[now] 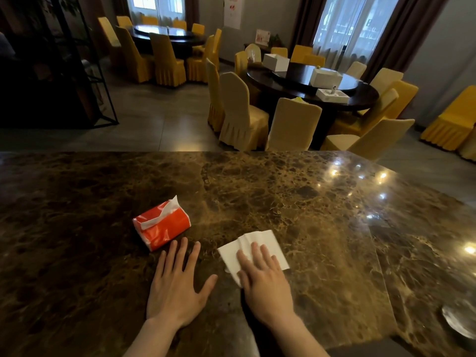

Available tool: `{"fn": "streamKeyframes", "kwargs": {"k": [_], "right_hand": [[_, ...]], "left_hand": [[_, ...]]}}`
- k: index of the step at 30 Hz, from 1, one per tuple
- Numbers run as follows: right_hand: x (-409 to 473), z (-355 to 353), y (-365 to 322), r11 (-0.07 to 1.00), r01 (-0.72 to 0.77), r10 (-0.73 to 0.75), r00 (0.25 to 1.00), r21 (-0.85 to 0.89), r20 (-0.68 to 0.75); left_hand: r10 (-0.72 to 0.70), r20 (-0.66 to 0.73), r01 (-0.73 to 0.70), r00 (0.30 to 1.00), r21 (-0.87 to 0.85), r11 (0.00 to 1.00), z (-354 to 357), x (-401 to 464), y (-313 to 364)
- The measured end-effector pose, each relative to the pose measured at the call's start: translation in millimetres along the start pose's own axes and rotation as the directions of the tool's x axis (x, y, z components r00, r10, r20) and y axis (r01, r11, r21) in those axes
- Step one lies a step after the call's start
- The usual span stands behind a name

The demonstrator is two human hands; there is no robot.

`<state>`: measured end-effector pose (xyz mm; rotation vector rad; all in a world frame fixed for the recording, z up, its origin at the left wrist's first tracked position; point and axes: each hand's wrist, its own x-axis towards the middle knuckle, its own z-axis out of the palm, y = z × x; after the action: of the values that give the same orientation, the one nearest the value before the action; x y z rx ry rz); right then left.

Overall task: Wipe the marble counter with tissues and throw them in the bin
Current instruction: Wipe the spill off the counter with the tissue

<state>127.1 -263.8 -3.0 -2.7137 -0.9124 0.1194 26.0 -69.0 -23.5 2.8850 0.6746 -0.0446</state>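
While the right hand (266,284) lay flat on a white tissue (257,249), fingers straight and close together, pressing the sheet to the marble counter (296,202) rather than pinching it, the wiping itself looked to be only just under way. That tissue was spread in loose folds, its far corner pointing toward one o'clock, with a near corner tucked beneath the palm. At about nine o'clock from it, the left hand (175,287) rested palm-down on bare stone, fingers fanned wide apart, gripping nothing. Just past those fingertips, toward eleven o'clock, sat the red tissue pack (162,226), torn open on top, a white sheet sticking up from the slit, apparently not touched by the fingers.

Judging by the scene, one tissue had been drawn and laid down, and the counter's broad surface toward twelve and three o'clock remained to be covered; whether any part had been cleaned could not be told from the glossy stone. No bin appeared anywhere in view, so the throwing-away was wholly ahead. Beyond the counter's far edge stood round dining tables (313,85) ringed by covered chairs (242,112).
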Motion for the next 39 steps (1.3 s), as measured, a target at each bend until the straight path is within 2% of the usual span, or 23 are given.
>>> {"fn": "streamKeyframes", "kwargs": {"k": [2,4,6,8,10,12,15,16,19,22,24,26,27,28,30,32,35,37,39], "right_hand": [[7,-13,23,0.99,-0.138,0.138,0.99,0.011,-0.011],[12,-20,30,0.977,-0.213,0.212,0.977,-0.008,-0.02],[10,-14,16,0.987,-0.16,0.16,0.987,0.026,-0.019],[1,-1,-6,0.993,0.021,-0.021,1.0,0.12,-0.002],[-8,7,-14,0.977,0.167,-0.169,0.986,0.132,0.005],[-3,-2,1,0.984,0.107,-0.105,0.994,0.139,-0.022],[8,-24,33,0.979,-0.163,0.169,0.985,0.125,-0.037],[10,-27,36,0.974,-0.206,0.212,0.976,0.095,-0.057],[8,-25,17,0.987,-0.156,0.158,0.985,0.034,-0.064],[-1,-25,9,0.994,-0.023,0.035,0.993,0.106,-0.109],[6,-40,20,0.928,-0.101,0.159,0.978,0.358,-0.136],[20,-59,35,0.73,-0.221,0.382,0.917,0.647,-0.118],[27,-66,44,0.634,-0.279,0.504,0.857,0.721,-0.112],[35,-71,51,0.577,-0.33,0.602,0.79,0.747,-0.116],[46,-73,61,0.594,-0.402,0.69,0.7,0.697,-0.185],[47,-68,60,0.722,-0.39,0.622,0.727,0.572,-0.29],[36,-50,48,0.925,-0.225,0.336,0.86,0.307,-0.383],[27,-38,40,0.99,-0.089,0.12,0.932,0.105,-0.342],[24,-30,37,1.0,-0.018,0.019,0.963,0.005,-0.269]], "left_hand": [[-0.002,-0.009,0.002,1.0,-0.012,1.0,1,0,-1],[-0.002,-0.015,0.002,1.0,-0.019,1.0,1,0,-1],[0.0,-0.015,0.0,1.0,-0.013,1.0,2,0,0],[0.006,-0.015,-0.006,1.0,-0.004,1.0,1,0,0],[0.007,-0.013,-0.007,1.0,0.009,1.0,0,1,0],[0.007,-0.009,-0.007,1.0,0.01,1.0,-1,0,0],[0.001,-0.009,-0.001,1.0,0.012,1.0,-2,-2,0],[0.0,-0.011,0.0,1.0,0.011,1.0,-3,-2,0],[0.007,-0.012,-0.006,1.0,0.004,1.0,-3,-2,2],[0.004,-0.012,-0.004,1.0,0.001,1.0,-4,-2,0],[0.003,-0.008,-0.003,1.0,-0.001,1.0,-4,-1,0],[0.007,-0.009,-0.007,1.0,-0.002,1.0,-3,-2,0],[0.004,-0.013,-0.004,1.0,-0.003,1.0,-3,-2,1],[-0.001,-0.014,0.001,1.0,-0.004,1.0,-3,-1,1],[-0.002,-0.014,0.002,1.0,-0.009,1.0,-3,-2,2],[-0.004,-0.011,0.004,1.0,-0.009,1.0,-4,-2,1],[-0.008,-0.01,0.008,1.0,-0.006,1.0,-4,-2,1],[-0.007,-0.02,0.007,1.0,-0.014,1.0,-4,-2,2],[-0.004,-0.026,0.003,1.0,-0.028,1.0,-5,-2,2]]}}
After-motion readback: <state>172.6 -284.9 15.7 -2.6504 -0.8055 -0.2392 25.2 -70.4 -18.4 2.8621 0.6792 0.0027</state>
